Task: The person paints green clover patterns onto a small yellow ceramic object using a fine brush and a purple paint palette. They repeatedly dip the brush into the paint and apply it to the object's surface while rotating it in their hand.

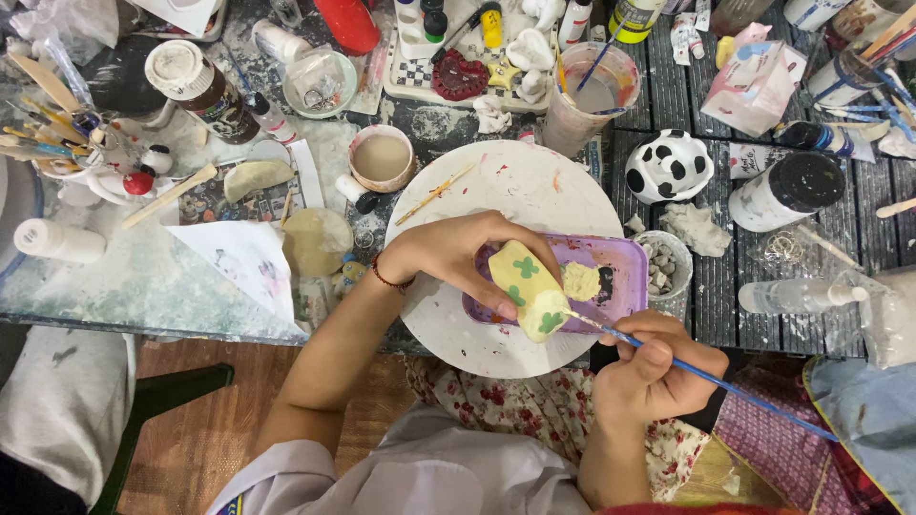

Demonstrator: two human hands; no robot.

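My left hand (456, 256) grips a small pale yellow clay piece (528, 289) with green clover shapes on it, held above a round white turntable (496, 191). A blue-handled paintbrush (706, 375) is held in my right hand (649, 367), its tip touching the lower end of the clay piece. Just behind the piece lies a purple rectangular tray (625, 272) carrying a blob of pale yellow paint (580, 281). A thin wooden brush (434, 194) rests on the turntable's upper left.
A cluttered worktable holds a cup of cloudy water (593, 91), a black-spotted white figurine (668, 167), a small bowl of beige liquid (382, 157), paint bottles (787, 191), a cup of small stones (661, 267) and brushes (43, 129) at left.
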